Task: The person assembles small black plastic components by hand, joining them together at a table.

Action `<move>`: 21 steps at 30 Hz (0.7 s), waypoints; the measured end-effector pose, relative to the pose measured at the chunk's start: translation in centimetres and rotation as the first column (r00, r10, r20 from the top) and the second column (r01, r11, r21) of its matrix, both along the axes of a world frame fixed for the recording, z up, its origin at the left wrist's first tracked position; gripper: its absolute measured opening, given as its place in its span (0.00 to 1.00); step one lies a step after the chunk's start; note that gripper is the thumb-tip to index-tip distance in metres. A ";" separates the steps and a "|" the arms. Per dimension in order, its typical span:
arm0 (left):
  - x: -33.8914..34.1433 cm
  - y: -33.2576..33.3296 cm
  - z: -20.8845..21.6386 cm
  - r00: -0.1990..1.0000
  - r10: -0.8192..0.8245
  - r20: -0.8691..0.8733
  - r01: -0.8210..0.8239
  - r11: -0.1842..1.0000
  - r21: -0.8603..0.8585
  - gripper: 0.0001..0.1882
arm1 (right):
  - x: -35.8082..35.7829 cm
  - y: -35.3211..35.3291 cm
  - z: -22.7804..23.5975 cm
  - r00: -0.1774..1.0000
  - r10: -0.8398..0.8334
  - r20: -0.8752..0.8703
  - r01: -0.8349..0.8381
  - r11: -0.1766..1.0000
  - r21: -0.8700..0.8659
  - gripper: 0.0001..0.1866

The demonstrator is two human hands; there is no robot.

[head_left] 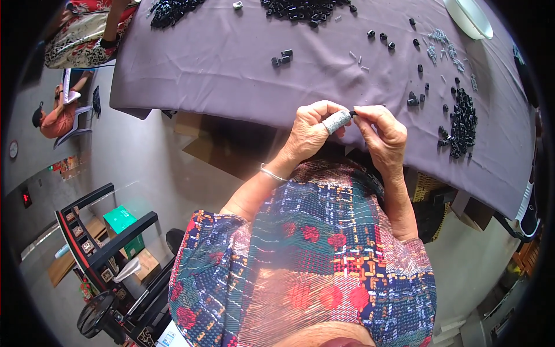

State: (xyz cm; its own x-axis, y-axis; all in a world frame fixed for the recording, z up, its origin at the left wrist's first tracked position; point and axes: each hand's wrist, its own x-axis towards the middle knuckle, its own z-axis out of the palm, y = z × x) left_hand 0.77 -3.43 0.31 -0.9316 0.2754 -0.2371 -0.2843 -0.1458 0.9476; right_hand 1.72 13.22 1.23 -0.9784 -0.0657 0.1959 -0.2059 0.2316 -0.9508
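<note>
Just past the table's near edge, my left hand (309,132) and my right hand (384,136) meet fingertip to fingertip. Pinched between them is a small black part (352,114), mostly hidden by the fingers. A whitish speckled wrap (336,122) covers my left thumb. On the cloth right of my hands lies a loose pile of small black plastic parts (462,124). A few more black parts (413,99) lie nearer my right hand. Thin silvery screws or pins (442,46) are scattered farther back at the right.
A purple-grey cloth (219,63) covers the table. Large black heaps (303,8) lie at the far edge, a white basin (469,18) at the far right. Several black pieces (282,58) sit mid-table. Another person (58,118) sits at the left; cardboard (222,153) lies under the table.
</note>
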 end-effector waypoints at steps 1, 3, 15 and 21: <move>-0.1 -0.2 0.1 1.000 -0.009 0.022 0.008 0.999 0.046 0.08 | 0.0 -0.1 0.0 1.000 0.003 -0.001 -0.003 1.000 -0.002 0.09; -0.5 -0.4 0.5 0.996 -0.025 0.084 0.018 0.996 0.085 0.09 | -0.3 -0.1 0.0 0.998 0.012 -0.059 -0.010 0.999 0.034 0.12; -2.1 0.0 0.7 0.861 -0.211 0.462 0.017 0.922 0.388 0.12 | -0.7 0.6 1.0 0.978 0.017 -0.207 0.032 0.973 0.230 0.19; -2.2 0.4 0.5 0.859 -0.227 0.458 0.047 0.927 0.371 0.12 | -0.7 1.0 1.0 0.983 0.043 -0.180 0.008 0.963 0.271 0.18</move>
State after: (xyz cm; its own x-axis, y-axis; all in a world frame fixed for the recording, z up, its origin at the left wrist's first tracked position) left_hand -1.43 -3.06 0.77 -0.6670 0.5373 -0.5161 -0.7336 -0.3527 0.5810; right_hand 1.07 14.24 2.24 -0.9260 -0.1575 0.3432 -0.3760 0.4685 -0.7995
